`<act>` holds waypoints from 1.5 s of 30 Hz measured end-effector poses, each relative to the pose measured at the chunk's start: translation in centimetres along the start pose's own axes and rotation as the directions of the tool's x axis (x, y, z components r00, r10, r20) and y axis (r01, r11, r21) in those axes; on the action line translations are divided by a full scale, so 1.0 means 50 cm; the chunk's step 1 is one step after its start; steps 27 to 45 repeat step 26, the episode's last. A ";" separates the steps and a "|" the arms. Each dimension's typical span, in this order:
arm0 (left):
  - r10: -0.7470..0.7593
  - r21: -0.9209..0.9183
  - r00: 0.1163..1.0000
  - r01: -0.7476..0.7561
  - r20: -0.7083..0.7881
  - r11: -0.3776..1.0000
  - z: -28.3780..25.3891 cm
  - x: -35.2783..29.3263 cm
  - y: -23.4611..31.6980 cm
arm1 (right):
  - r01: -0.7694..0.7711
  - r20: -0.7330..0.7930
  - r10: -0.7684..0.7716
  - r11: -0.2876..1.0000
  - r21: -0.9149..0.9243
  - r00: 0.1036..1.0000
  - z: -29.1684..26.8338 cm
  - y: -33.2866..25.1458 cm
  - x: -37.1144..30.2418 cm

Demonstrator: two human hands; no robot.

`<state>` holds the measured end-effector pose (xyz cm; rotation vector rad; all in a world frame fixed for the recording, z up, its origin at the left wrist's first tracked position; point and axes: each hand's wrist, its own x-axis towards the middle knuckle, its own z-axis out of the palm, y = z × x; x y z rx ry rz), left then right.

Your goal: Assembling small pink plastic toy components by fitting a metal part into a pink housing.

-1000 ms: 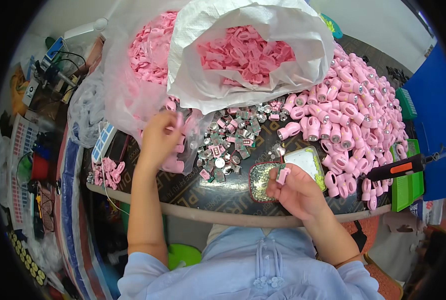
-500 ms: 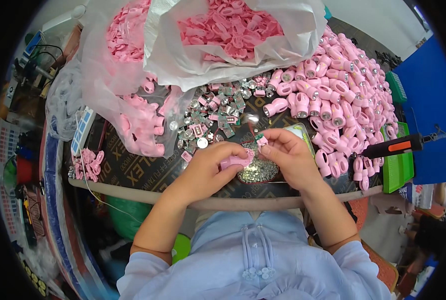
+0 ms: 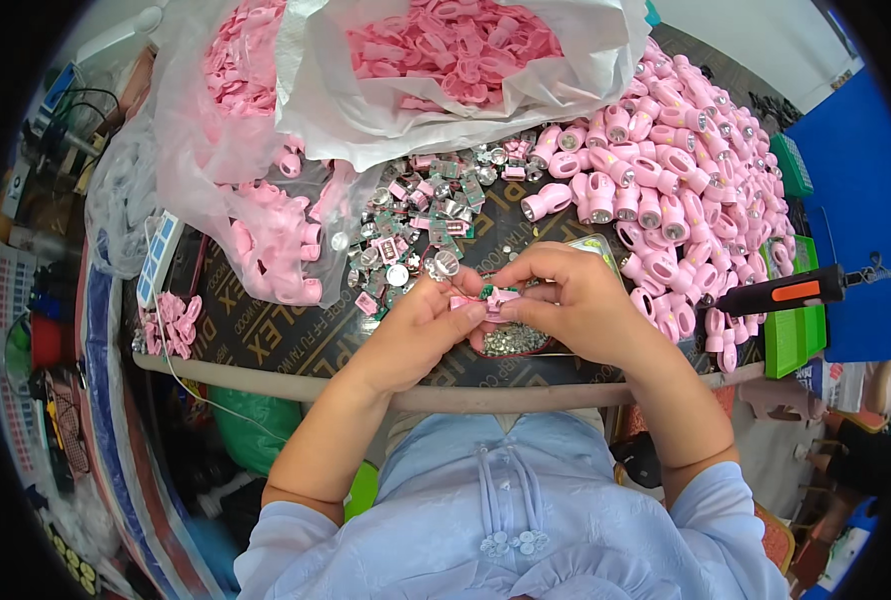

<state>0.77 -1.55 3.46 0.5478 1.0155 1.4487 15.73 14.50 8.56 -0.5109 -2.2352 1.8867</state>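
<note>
Over the near part of the table my two hands meet. My left hand (image 3: pixel 416 328) is closed round a pink plastic flashlight shell (image 3: pixel 463 301), its fingers covering most of it. Pinched in my right hand (image 3: pixel 588 305) is a small pink-and-green circuit piece (image 3: pixel 490 292), brought against the shell. The fingers hide exactly how the two fit together. Just below them lies a dish of small screws (image 3: pixel 516 342). A shiny round reflector (image 3: pixel 447 263) shows right beside my left fingers.
Loose circuit pieces and reflectors (image 3: pixel 416 215) lie ahead. Behind them stands a white bag (image 3: pixel 326 110) of pink shells. Many pink flashlights (image 3: pixel 666 180) are heaped at right, near a black-and-orange electric screwdriver (image 3: pixel 781 293) and a green tray (image 3: pixel 801 335). A power strip (image 3: pixel 161 258) lies left.
My right hand has moved left, bringing the circuit piece from beside the shell up against it. My left hand keeps hold of the shell, now turned somewhat.
</note>
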 end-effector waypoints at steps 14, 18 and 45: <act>0.033 0.128 0.999 -0.037 0.039 0.991 0.013 0.010 0.002 | -0.073 0.049 0.087 0.970 -0.231 0.995 -0.016 -0.022 0.003; 0.028 0.098 0.999 -0.030 0.030 0.995 0.017 0.013 0.003 | -0.045 0.068 0.060 0.978 -0.201 0.996 -0.021 -0.009 0.001; 0.046 0.040 0.995 -0.050 0.083 0.998 0.009 0.018 -0.004 | -0.130 0.026 0.133 0.987 -0.093 0.991 -0.019 -0.002 0.001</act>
